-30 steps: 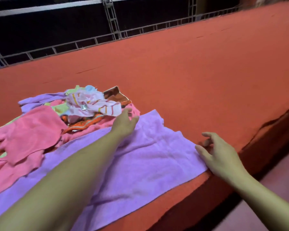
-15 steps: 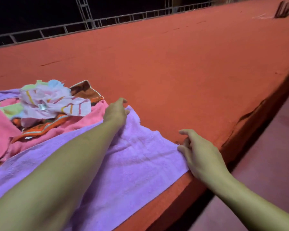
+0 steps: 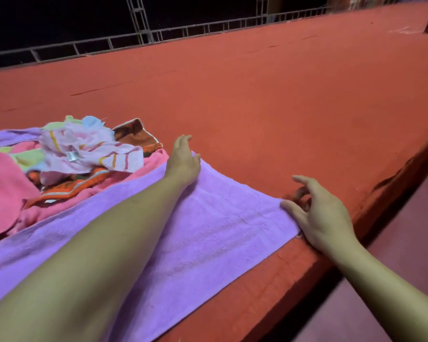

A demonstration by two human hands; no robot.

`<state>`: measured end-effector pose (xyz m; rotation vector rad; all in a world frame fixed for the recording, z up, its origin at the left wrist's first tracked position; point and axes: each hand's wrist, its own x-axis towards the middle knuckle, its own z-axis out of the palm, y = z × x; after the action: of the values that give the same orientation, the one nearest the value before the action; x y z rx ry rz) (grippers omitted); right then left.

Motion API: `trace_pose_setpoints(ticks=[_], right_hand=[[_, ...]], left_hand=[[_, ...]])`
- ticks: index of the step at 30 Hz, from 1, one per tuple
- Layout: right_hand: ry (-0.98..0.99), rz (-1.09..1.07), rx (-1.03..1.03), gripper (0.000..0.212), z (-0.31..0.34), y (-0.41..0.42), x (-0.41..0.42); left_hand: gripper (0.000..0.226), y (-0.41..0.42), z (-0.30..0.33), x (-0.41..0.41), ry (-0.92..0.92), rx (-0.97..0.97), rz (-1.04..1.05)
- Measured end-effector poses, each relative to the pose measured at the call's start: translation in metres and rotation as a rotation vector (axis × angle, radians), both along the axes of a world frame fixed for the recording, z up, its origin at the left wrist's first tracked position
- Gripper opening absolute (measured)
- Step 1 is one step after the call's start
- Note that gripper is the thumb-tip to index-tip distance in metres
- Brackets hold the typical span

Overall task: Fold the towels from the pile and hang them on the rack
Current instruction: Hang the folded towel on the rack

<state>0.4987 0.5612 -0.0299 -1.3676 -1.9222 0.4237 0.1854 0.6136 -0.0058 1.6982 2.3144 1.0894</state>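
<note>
Both hands [image 3: 183, 161] [image 3: 316, 213] rest on purple towel [image 3: 208, 230] beside towel pile [image 3: 79, 159].

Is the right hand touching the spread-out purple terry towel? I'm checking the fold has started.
Touching. In the head view the right hand rests its thumb side on the near right corner of the purple terry towel.

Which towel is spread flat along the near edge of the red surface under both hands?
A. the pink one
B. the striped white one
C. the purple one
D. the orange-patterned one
C: the purple towel lies spread flat, with the left hand at its far corner and the right hand at its near corner.
</note>
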Motion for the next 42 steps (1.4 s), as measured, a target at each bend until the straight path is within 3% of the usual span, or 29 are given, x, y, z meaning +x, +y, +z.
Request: trace_pose_setpoints(ticks=[10,16,22,27,31,34,38,42], right_hand=[[-0.145,0.039,-0.024,0.042,0.026,-0.016,-0.010],[-0.095,0.254,0.002,0.038,0.049,-0.089,-0.063],[-0.107,0.439,0.030,0.030,0.058,-0.169,-0.133],[-0.140,0.720,0.081,0.033,0.052,-0.248,-0.207],[-0.174,0.952,0.113,0.038,0.047,-0.303,-0.251],[-0.262,1.064,0.140,0.046,0.043,-0.330,-0.274],[-0.382,1.012,0.164,0.045,0.036,-0.342,-0.295],[-0.323,0.992,0.046,0.034,0.036,-0.343,-0.301]], left_hand=[[0.040,-0.135,0.024,0.004,0.010,-0.032,-0.100],[0.032,-0.252,0.032,-0.012,-0.048,0.075,-0.064],[0.033,-0.384,0.034,-0.041,-0.090,0.162,0.076],[0.034,-0.508,0.023,-0.088,-0.030,0.192,0.379],[0.038,-0.576,0.013,-0.112,0.087,-0.008,0.406],[0.051,-0.598,0.001,-0.120,0.113,-0.112,0.332],[0.049,-0.584,-0.011,-0.123,0.146,-0.021,0.344],[0.039,-0.562,-0.010,-0.118,0.097,0.059,0.405]])
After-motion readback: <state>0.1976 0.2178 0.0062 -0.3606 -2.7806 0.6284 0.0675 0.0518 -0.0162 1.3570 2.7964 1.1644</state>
